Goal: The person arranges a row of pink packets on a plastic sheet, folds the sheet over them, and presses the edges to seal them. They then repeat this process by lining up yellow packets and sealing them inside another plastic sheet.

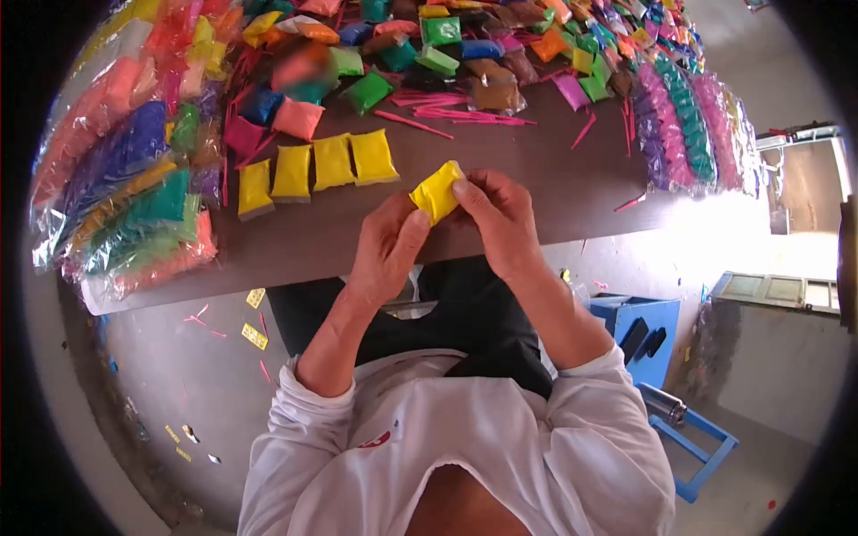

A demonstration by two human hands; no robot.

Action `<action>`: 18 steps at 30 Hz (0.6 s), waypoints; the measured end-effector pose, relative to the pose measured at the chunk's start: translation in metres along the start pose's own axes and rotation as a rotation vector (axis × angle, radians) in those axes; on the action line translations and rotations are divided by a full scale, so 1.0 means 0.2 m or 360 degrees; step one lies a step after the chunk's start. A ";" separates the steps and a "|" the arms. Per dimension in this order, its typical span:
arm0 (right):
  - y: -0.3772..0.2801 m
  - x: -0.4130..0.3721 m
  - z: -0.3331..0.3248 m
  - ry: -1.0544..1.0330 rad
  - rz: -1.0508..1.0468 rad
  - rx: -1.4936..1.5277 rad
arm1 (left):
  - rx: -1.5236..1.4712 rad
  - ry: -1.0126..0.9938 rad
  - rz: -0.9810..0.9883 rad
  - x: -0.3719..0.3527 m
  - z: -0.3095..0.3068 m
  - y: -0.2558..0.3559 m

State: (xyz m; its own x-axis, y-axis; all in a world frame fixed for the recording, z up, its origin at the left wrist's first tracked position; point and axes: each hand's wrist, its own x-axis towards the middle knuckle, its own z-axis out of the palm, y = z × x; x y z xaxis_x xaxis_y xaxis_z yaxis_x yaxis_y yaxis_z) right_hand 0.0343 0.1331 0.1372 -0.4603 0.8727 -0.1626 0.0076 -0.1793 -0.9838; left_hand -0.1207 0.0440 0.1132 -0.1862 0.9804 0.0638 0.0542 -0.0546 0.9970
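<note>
Both my hands hold one small yellow packet [436, 190] just above the near edge of the brown table [500, 170]. My left hand [386, 250] pinches its lower left corner with thumb and fingers. My right hand [497, 219] grips its right side from above. Beyond the packet, a row of several matching yellow packets [313, 168] lies flat on the table.
Loose packets in green, orange, blue, pink and brown [447, 49] cover the far table, with pink sticks [465, 113] scattered among them. Long bagged stacks of coloured packets lie at the left [125, 188] and right [688, 125]. A blue stool [652, 348] stands on the floor at right.
</note>
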 end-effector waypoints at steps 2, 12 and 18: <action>-0.04 -0.08 0.03 0.0107 -0.0113 0.0058 | 0.0047 0.0024 0.0017 -0.01 0.07 0.05; 0.11 -0.09 -0.02 -0.0124 -0.0209 -0.0010 | 0.0033 -0.0031 0.0081 -0.03 0.05 0.01; 0.00 0.01 -0.07 -0.0432 -0.0036 -0.0119 | 0.0003 -0.0077 -0.0036 -0.03 0.06 0.00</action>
State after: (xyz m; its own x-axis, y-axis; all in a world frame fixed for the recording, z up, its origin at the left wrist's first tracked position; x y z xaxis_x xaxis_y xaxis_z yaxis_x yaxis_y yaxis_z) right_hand 0.0457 0.1405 0.1358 -0.6818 0.7209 -0.1242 0.0554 -0.1184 -0.9914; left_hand -0.1079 0.0401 0.1124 -0.1396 0.9895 0.0387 0.0525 -0.0317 0.9981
